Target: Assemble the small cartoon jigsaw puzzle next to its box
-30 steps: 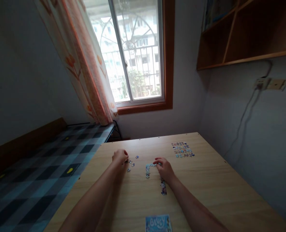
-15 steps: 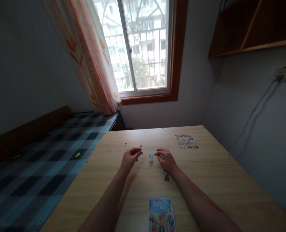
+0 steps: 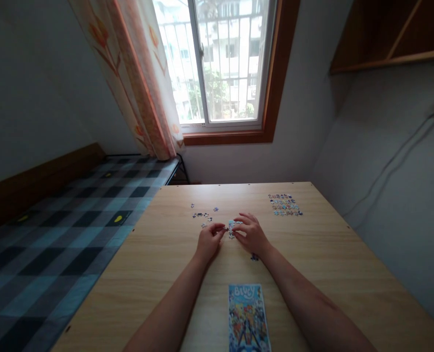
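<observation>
On the light wooden worktop (image 3: 323,264), the left hand (image 3: 208,242) pinches a small blue jigsaw piece (image 3: 225,228) against the pale-blue assembled puzzle strip (image 3: 232,225). The right hand (image 3: 254,235) rests its fingers, spread and unclenched, on that strip.

1. Daylight only, coming from the window (image 3: 224,63); panes overexposed.
2. Room dim, walls grey, shelf (image 3: 389,34) dark.
3. Soft arm shadows on the counter (image 3: 312,254).
4. Wide-angle bending at the edges.
5. Small puzzle pieces (image 3: 285,205) soft, undetailed.
</observation>
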Motion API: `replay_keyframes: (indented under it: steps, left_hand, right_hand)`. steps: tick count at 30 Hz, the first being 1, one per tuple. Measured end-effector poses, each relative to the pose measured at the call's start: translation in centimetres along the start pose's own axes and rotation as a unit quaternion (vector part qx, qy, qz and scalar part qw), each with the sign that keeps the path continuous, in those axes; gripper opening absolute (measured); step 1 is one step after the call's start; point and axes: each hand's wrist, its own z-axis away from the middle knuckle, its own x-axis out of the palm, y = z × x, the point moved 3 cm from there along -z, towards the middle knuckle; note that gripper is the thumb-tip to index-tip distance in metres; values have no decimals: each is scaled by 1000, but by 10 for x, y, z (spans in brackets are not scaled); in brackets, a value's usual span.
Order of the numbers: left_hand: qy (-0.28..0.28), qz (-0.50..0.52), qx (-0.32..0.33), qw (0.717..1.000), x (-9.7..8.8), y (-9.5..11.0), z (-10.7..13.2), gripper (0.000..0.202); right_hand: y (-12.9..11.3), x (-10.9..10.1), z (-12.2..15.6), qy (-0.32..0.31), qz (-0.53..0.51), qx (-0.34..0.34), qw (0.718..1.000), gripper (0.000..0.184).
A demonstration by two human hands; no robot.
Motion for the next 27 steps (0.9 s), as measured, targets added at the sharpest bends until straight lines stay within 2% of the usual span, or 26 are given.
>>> replay_keyframes:
  steps: [19,27]
  left_hand:
    - [-51,-27,28,998,4,9,4,23]
    - [-63,-132,41,988,6,12,6,29]
  right_hand:
    - [0,-5,1,3,1,0,1000,10]
    - [6,-8,1,-14,-4,22,1000,10]
